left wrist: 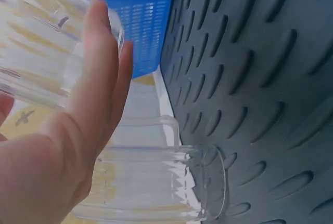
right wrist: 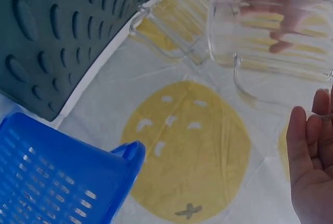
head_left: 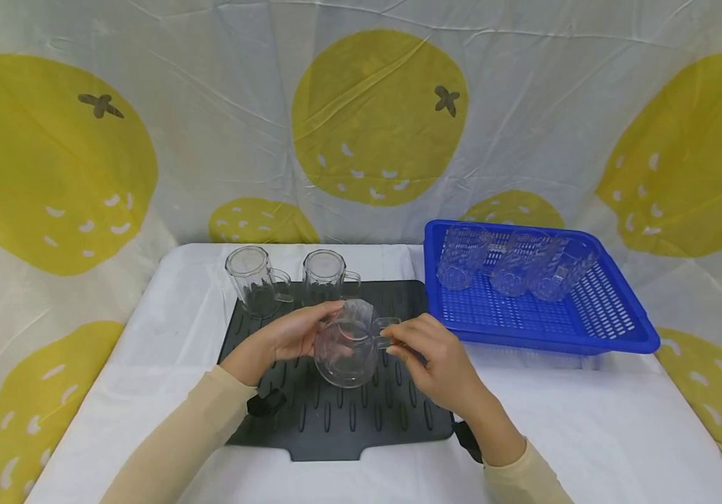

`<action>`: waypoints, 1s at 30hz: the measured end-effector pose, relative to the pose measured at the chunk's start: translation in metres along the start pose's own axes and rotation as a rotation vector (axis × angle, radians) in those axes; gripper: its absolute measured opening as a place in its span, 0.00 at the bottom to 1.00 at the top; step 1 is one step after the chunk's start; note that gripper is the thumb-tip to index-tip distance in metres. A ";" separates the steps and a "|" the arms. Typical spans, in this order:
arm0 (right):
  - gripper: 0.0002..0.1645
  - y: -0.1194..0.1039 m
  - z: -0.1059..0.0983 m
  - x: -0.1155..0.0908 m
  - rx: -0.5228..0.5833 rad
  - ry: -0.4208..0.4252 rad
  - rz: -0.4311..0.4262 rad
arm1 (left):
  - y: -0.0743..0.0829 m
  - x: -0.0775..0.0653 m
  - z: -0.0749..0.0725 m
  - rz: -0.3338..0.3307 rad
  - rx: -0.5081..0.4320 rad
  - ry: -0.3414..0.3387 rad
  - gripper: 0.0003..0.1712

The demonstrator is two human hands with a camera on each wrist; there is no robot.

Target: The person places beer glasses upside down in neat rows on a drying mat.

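Over the black ridged mat (head_left: 329, 423), a clear glass mug (head_left: 344, 360) is held tilted between the two hands. My left hand (head_left: 294, 332) grips its body from the side; in the left wrist view the fingers (left wrist: 99, 63) lie along the glass. On its other side, my right hand (head_left: 439, 360) pinches the handle with thumb and fingers, as the right wrist view also shows near the mug's handle (right wrist: 247, 91). Two more clear mugs stand at the mat's back part, a left mug (head_left: 250, 280) and a middle mug (head_left: 324, 276), both with handles toward the right.
A blue perforated plastic basket (head_left: 540, 341) stands on the right of the white-covered table (head_left: 587, 427), with three clear glass mugs (head_left: 461, 262) lying in it. Behind the table hangs a white cloth (head_left: 228, 105) printed with yellow fruit.
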State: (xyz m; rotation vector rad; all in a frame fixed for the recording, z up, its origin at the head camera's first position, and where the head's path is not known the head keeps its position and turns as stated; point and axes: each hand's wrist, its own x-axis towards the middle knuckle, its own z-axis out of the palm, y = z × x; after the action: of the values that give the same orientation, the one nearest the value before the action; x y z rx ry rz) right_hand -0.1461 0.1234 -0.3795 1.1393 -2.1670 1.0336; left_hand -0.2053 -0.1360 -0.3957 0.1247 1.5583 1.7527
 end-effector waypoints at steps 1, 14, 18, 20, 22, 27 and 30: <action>0.15 0.000 0.000 -0.001 -0.004 -0.009 0.003 | 0.001 0.000 0.000 0.024 0.010 0.012 0.33; 0.06 0.005 0.013 -0.008 -0.117 -0.039 -0.053 | 0.005 -0.011 0.002 0.258 -0.081 0.182 0.29; 0.13 0.007 0.018 -0.010 -0.169 -0.018 -0.104 | 0.003 -0.018 0.006 0.375 -0.017 0.215 0.29; 0.17 0.008 0.019 -0.010 -0.194 -0.010 -0.120 | 0.002 -0.021 0.008 0.446 0.036 0.243 0.29; 0.10 0.010 0.020 -0.011 -0.218 -0.006 -0.135 | 0.001 -0.022 0.010 0.521 0.080 0.260 0.29; 0.20 0.016 0.020 -0.012 -0.279 -0.009 -0.162 | -0.001 -0.025 0.015 0.681 0.129 0.253 0.30; 0.21 0.019 0.020 -0.014 -0.289 -0.022 -0.150 | -0.002 -0.025 0.018 0.754 0.198 0.257 0.30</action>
State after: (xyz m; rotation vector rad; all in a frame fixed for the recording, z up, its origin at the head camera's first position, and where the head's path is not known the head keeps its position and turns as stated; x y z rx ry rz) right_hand -0.1562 0.1211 -0.4084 1.1569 -2.1257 0.6221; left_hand -0.1772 -0.1370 -0.3828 0.6837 2.0391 2.2327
